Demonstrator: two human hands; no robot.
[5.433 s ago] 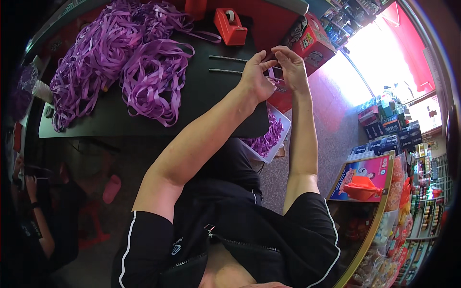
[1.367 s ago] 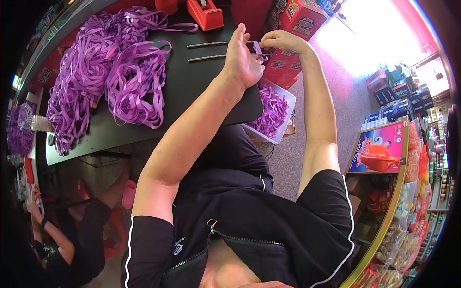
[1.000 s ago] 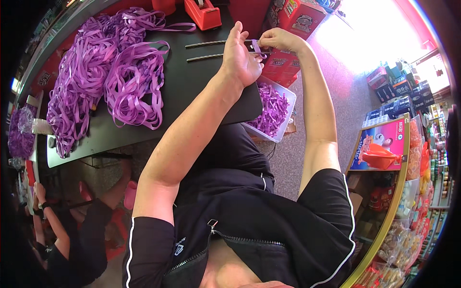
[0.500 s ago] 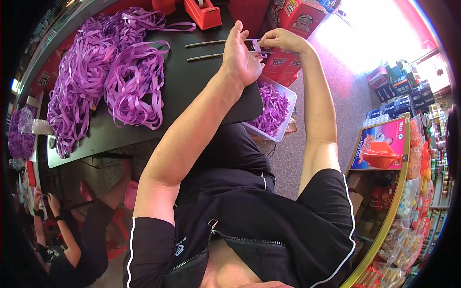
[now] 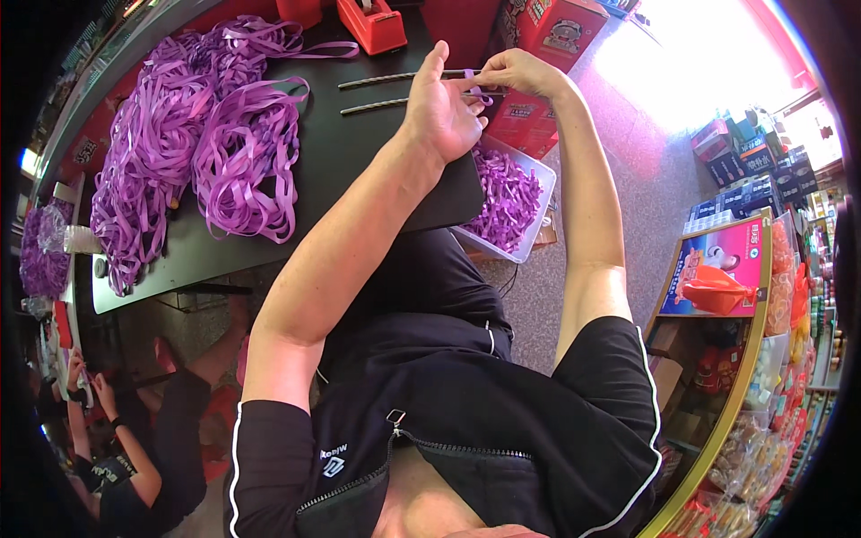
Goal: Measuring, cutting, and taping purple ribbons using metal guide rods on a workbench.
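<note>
Two thin twisted metal rods (image 5: 369,107) lie side by side, reaching out past the right edge of the black table. A short purple ribbon (image 5: 480,93) is looped about their right ends. My right hand (image 5: 520,73) pinches at this ribbon from the right, thumb and fingertips together. My left hand (image 5: 439,112) is held beside the loop, palm turned to the right, its thumb raised and apart from the bent fingers. These fingertips reach to the ribbon; whether they touch it is hard to see. Below, a white bin (image 5: 548,179) holds many short purple ribbon pieces (image 5: 508,199).
Large heaps of purple ribbon (image 5: 148,143) cover the left of the black table (image 5: 359,166). A red tape dispenser (image 5: 375,29) stands at its far edge. Red cartons (image 5: 560,34) rise behind the bin. Another person (image 5: 134,448) works at lower left; a glass display case (image 5: 708,359) is on the right.
My right hand has come slightly left, nearer to my left fingers at the ribbon loop. The whole view has shifted a little; the rods keep their place on the table.
</note>
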